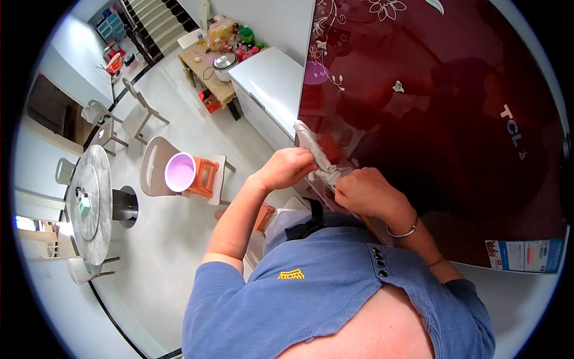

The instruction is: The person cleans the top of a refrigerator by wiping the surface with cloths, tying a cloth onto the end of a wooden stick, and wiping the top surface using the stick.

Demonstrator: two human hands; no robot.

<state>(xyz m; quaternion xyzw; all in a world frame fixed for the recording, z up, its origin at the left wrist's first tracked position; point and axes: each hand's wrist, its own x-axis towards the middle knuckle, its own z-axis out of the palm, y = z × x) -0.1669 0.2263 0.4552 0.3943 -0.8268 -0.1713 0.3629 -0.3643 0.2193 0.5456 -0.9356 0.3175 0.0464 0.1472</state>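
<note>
A greyish-white cloth (pixel 312 145) is bunched into a long, narrow shape, its tip pointing away from me along the edge of a dark red glossy refrigerator door (pixel 430 137). My left hand (pixel 288 167) is closed, pinching the cloth at its side. Farther right, my right hand (pixel 369 192) wraps round the cloth's lower end. Below that hand shows a short piece of a thin tan stick (pixel 375 228); whether the cloth is tied onto it is hidden by my fingers.
A white chest freezer (pixel 269 87) stands beyond the refrigerator, beside a low table (pixel 209 69) with a rice cooker (pixel 225 64) and bottles. To the left, a purple basin (pixel 180 172) and orange stool (pixel 204 178) rest on a chair, near a round marble table (pixel 103 203).
</note>
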